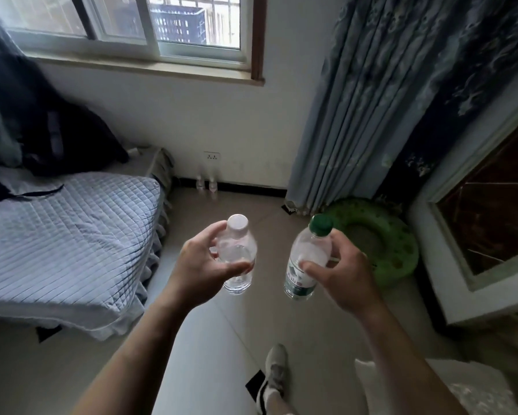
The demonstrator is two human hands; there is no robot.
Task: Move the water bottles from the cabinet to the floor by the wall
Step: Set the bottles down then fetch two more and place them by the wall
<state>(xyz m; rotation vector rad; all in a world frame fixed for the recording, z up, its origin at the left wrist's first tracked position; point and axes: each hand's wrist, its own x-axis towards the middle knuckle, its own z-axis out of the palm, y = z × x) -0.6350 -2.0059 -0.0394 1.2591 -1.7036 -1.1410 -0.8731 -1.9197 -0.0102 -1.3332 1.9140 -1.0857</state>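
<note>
Head view shows the left hand [204, 262] curled round a white-capped bottle [238, 256] and the right hand [344, 274] gripping a green-capped bottle [304, 265] near its shoulder. Both bottles are roughly upright and apart above the floor [221, 339], probably bound for the two bottles [206, 184] standing at its far edge against the wall [245, 130].

Left side, a bed [72, 235] under a quilted blue-grey cover, with a dark bag [57, 130] slumped on it up by the sill [150, 68]. Above, the window [126, 28] — a blue crate [180, 23] shows through the glass. On the right a patterned blue curtain [386, 100] hangs in folds, a green swim ring [380, 244] lying at its foot. A socket [212, 157] sits low, centre. Bottom edge — one grey shoe [276, 366].
</note>
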